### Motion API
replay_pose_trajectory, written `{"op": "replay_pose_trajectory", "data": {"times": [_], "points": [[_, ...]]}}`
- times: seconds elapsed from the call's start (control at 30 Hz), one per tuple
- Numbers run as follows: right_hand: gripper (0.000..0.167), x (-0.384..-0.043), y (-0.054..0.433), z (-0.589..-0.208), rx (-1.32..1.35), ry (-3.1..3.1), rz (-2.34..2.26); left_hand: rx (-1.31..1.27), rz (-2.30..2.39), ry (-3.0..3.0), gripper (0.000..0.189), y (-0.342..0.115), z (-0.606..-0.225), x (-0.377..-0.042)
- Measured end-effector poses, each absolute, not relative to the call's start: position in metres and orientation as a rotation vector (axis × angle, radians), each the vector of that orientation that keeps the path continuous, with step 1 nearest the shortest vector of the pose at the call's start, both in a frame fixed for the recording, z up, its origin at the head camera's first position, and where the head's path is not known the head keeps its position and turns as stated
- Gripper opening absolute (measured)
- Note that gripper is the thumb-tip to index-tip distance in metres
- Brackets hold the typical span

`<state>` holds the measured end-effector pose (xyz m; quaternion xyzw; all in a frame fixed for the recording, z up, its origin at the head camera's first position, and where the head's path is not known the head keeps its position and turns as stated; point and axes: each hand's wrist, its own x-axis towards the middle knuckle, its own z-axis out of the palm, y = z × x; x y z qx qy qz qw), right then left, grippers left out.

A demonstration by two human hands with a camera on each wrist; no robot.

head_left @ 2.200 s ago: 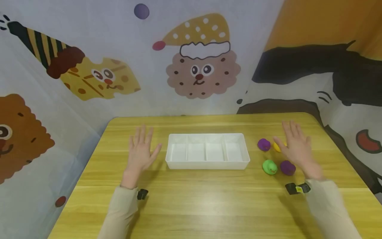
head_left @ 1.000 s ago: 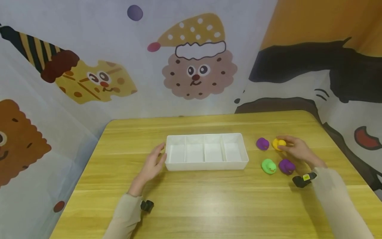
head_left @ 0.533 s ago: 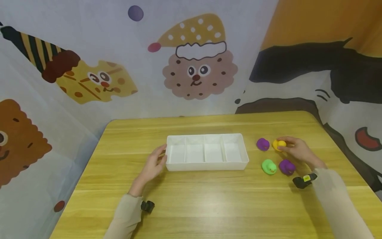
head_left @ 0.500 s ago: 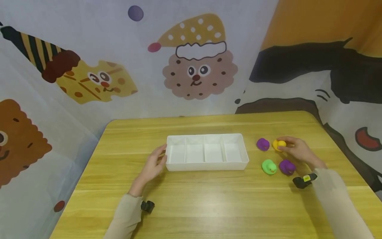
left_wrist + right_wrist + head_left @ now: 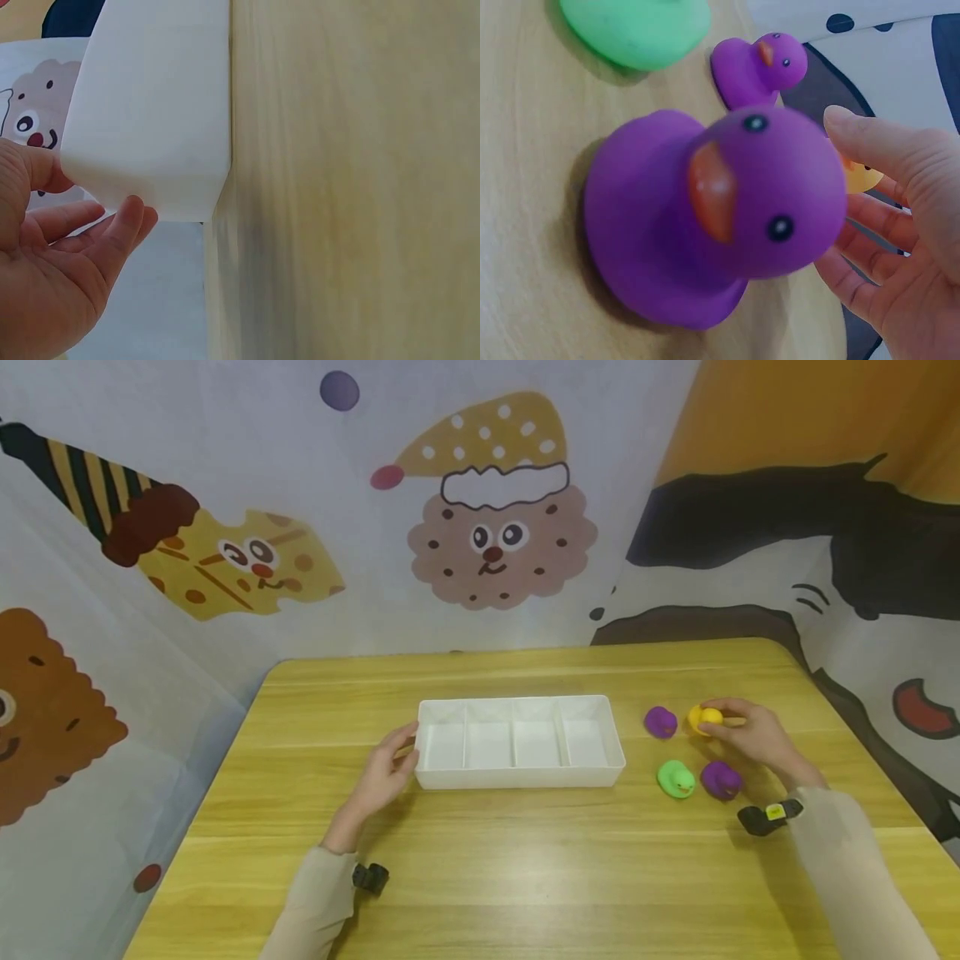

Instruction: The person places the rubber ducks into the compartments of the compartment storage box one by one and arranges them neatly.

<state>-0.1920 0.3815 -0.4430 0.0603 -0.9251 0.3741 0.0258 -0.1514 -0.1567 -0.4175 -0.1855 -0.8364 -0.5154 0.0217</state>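
My right hand (image 5: 757, 733) pinches a yellow rubber duck (image 5: 708, 718) between thumb and fingers at the back right. In the right wrist view, a purple duck in front hides most of the yellow one. Bent loosely, the fingers of my left hand (image 5: 382, 777) rest against the left end of a white tray (image 5: 517, 777) with several compartments. The left wrist view has the thumb (image 5: 49, 171) at the tray's rim and the other fingertips by its end wall.
Left of the yellow duck sits a small purple duck (image 5: 661, 722). Closer to me stand a green duck (image 5: 677, 779) and a second purple duck (image 5: 722, 780), near my right wrist. A cartoon-printed cloth (image 5: 375, 618) hangs behind the wooden table (image 5: 517, 868).
Both hands have come from lying spread out: the left to the tray's end, the right onto the yellow duck. In the last half second, the yellow duck has shifted slightly back and right.
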Motion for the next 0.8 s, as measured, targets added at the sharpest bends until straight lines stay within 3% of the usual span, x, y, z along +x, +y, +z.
{"op": "replay_pose_trajectory", "data": {"times": [0.6, 0.8], "points": [[0.044, -0.186, 0.361, -0.421, 0.244, -2.762, 1.119, -0.6, -1.624, -2.583, 0.042, -0.157, -0.416, -0.151], [0.046, -0.185, 0.347, -0.411, 0.302, -2.715, 1.119, -0.612, -1.651, -2.543, 0.042, -0.161, -0.432, -0.158]]}}
